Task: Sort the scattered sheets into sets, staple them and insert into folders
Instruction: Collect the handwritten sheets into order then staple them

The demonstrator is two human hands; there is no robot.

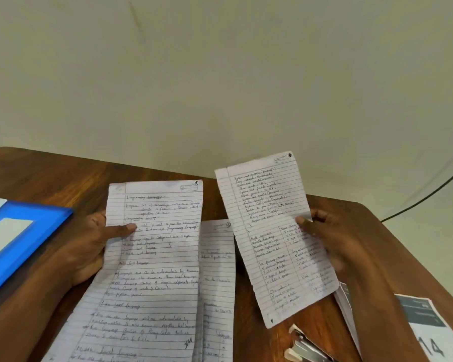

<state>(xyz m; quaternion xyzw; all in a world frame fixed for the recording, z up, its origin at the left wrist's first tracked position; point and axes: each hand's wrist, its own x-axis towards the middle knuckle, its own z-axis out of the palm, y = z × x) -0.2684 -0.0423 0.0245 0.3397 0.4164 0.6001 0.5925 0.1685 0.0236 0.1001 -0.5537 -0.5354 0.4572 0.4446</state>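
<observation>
Two hands are engaged, each holding handwritten ruled paper above a brown wooden table [63, 176]. Left hand [94, 246] grips the left edge of the sheet numbered 1 [157, 257], thumb pressed across its face, fingers hidden behind; whether further pages lie under that sheet in the same grip cannot be told. Right hand [322, 239] pinches the right edge of the sheet numbered 5 [275, 236], held up and tilted, well clear of the table.

Between the two, partly covered by sheet 1, lies the sheet numbered 6 [217, 270]. A silver stapler [304, 346] rests on the table near the bottom edge, below sheet 5, untouched. A blue folder [19, 239] lies at the left, closed as far as can be seen. A printed page [424, 325] sits at the lower right, partly under the right forearm.

Assessment: the sorting step is in hand; page numbers are being compared. Stapling and filing are not yet begun. The next move calls for placing sheet 5 in number order, ahead of sheet 6, with edges squared before the stapler is taken up. The handwriting is too blurred to confirm that all three sheets belong to one set.
</observation>
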